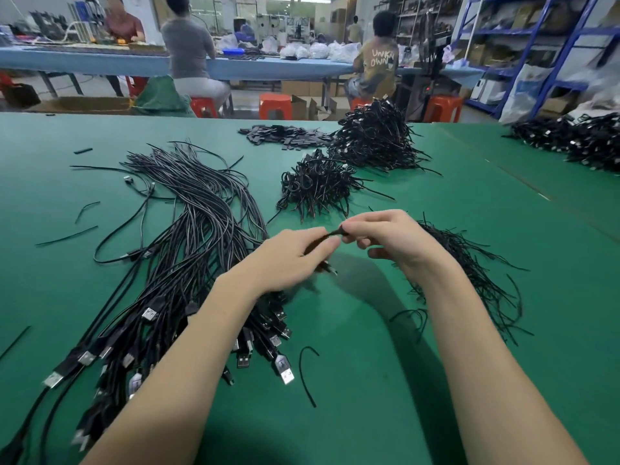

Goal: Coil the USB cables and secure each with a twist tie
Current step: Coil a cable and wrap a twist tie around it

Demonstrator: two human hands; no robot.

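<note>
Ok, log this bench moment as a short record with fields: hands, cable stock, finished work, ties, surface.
left hand: left hand grips a small coiled cable
right hand: right hand pinches the black twist tie at the coil's top
cable stock: loose cables fanned out at left, plugs toward the person
finished work: small pile and larger pile of tied coils behind the hands
ties: loose ties heaped at right
surface: green table

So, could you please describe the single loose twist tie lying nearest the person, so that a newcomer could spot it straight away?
Start at the green table and find the long bundle of uncoiled USB cables on its left. Just right of the bundle's plug ends, between the forearms, lies one twist tie. It lies alone, bent like a hook, while the other ties sit in a heap beyond the right hand.
</note>
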